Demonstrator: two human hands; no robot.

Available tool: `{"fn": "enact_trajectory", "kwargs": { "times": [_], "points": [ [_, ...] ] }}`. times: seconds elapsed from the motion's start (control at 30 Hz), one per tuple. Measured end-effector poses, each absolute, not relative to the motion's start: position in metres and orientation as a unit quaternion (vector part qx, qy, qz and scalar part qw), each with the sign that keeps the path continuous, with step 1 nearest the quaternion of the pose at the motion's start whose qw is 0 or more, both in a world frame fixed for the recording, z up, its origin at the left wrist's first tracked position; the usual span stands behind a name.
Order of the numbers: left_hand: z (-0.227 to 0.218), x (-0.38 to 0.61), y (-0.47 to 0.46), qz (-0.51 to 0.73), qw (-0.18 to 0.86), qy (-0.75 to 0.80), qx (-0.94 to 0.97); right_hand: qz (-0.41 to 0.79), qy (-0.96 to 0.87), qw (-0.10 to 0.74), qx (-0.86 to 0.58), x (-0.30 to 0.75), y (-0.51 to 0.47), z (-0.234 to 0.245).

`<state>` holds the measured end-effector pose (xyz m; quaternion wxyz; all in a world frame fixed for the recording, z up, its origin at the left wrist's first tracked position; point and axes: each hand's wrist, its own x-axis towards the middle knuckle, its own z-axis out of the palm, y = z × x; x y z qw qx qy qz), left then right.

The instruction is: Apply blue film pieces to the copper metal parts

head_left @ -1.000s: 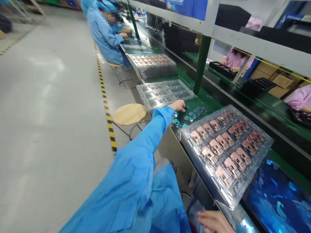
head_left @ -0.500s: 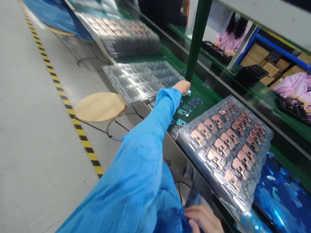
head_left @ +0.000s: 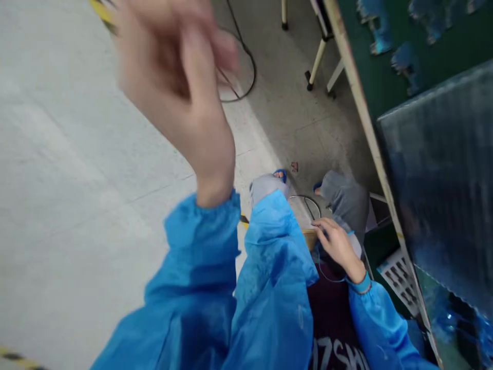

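Observation:
My left hand (head_left: 181, 97) is raised close to the camera over the floor, in a blue sleeve. Its fingers look curled but are smeared by motion, so whether anything is in them cannot be made out. Low by my lap, my right hand (head_left: 337, 246) is open, fingers loosely extended, above a wooden stool seat (head_left: 309, 238) and grey trousers (head_left: 346, 198). A thin blue tie (head_left: 327, 276) hangs by its wrist. On the green bench top at the upper right lie several blue-filmed metal pieces (head_left: 377, 25). Neither hand touches them.
A clear plastic tray stack (head_left: 447, 169) stands by the bench's edge (head_left: 372, 123). Under the bench is a white tray with dark slots (head_left: 400, 280). A small reddish piece (head_left: 295, 166) lies on the floor near my feet. Stool legs (head_left: 316, 64) stand farther off.
The view has swung down from the bench to the floor and my lap. My left hand has come away from the blue pieces and up close to the camera. My right hand remains by my lap.

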<state>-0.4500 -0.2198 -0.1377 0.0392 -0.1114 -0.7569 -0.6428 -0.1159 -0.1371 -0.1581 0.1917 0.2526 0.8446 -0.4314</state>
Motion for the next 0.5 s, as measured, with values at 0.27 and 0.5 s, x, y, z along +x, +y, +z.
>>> {"fn": "enact_trajectory", "kwargs": {
  "times": [0.27,0.5],
  "points": [
    [-0.352,-0.334,-0.17,-0.183,-0.487,-0.85,-0.077,-0.206,0.919,0.073,0.329,-0.108,-0.108,-0.205],
    [-0.523,-0.355,-0.126,-0.161,-0.493,-0.854,0.045,-0.029,0.934,0.017,0.356,-0.065,-0.08,-0.225]
  ]
}}
